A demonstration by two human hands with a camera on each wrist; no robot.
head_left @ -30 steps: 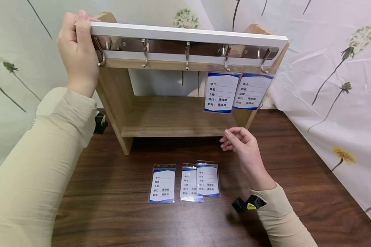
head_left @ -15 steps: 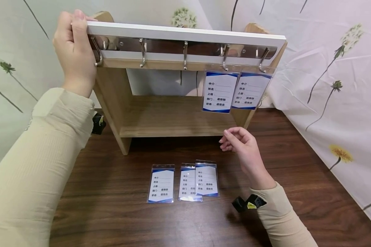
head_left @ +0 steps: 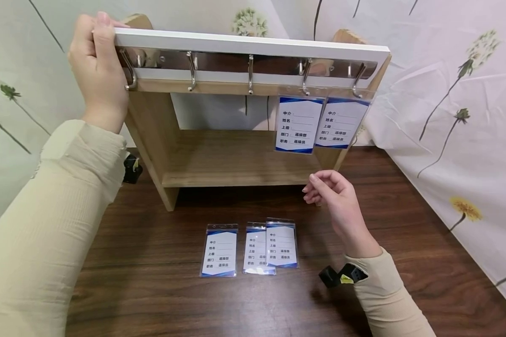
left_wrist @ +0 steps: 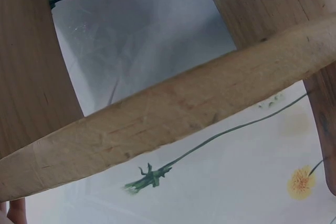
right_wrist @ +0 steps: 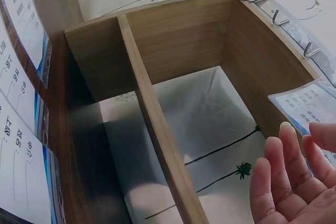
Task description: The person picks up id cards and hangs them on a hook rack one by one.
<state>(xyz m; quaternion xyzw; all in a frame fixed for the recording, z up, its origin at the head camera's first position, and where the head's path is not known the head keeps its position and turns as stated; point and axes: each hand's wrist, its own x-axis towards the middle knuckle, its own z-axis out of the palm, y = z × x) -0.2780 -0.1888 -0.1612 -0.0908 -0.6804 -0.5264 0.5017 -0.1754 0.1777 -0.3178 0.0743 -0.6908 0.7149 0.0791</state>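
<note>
My left hand (head_left: pixel 101 75) grips the left end of the white hook rail (head_left: pixel 236 41), thumb on top and fingers behind it. Metal hooks (head_left: pixel 250 75) stand along the rail's front. Two clear-sleeved ID badges, one badge (head_left: pixel 299 124) overlapping the other badge (head_left: pixel 341 121), hang from the two rightmost hooks. Below them my right hand (head_left: pixel 337 199) hovers with loosely bent fingers and nothing in them; the right wrist view shows its fingers (right_wrist: pixel 291 156) apart. On the table lie a single badge (head_left: pixel 219 252) and two overlapping ones, the right badge (head_left: pixel 281 245) on top of the left badge (head_left: pixel 255 248).
The rail sits along the top of a wooden shelf unit (head_left: pixel 236 159) with an open back. It stands on a dark wood table (head_left: pixel 173 290). A flower-patterned white cloth (head_left: pixel 447 117) covers the walls behind and to the right.
My right hand has shifted slightly right. The view has moved a little, so the rail and badges sit slightly farther left. My left hand keeps its grip.
</note>
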